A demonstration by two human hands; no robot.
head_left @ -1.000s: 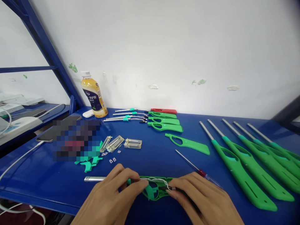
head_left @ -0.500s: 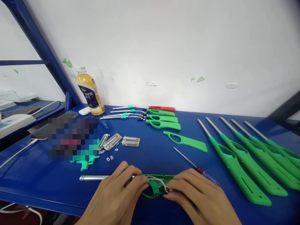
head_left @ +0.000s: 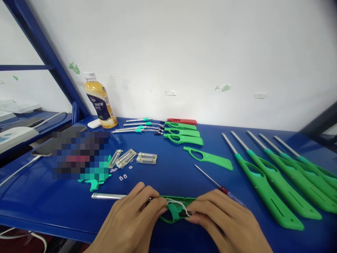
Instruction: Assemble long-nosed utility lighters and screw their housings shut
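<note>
My left hand (head_left: pixel 130 219) is closed around the front of an opened green stick lighter (head_left: pixel 191 200), where its metal tube (head_left: pixel 109 196) meets the handle shell. The tube sticks out to the left. Inside the shell, between my hands, sit a teal trigger (head_left: pixel 173 212) and a looped white wire (head_left: pixel 177 201). With fingertips pressed together, my right hand (head_left: pixel 226 218) grips the lighter's right part, beside a small black piece (head_left: pixel 187 213) at the wire's end. My fingers hide much of the shell's two ends.
Finished green lighters (head_left: pixel 271 191) lie at right, near a screwdriver (head_left: pixel 223 190) and a loose shell half (head_left: pixel 212 160). Clear fuel tanks (head_left: pixel 146 158), small white clips (head_left: pixel 123 177) and teal triggers (head_left: pixel 97 182) lie left. Behind are handle shells (head_left: pixel 184 139), tubes (head_left: pixel 127 130) and a bottle (head_left: pixel 100 102).
The metal tube's free end has shifted slightly right and up. My right fingertips have moved a little at the black piece, which shows more clearly. Both hands keep their hold.
</note>
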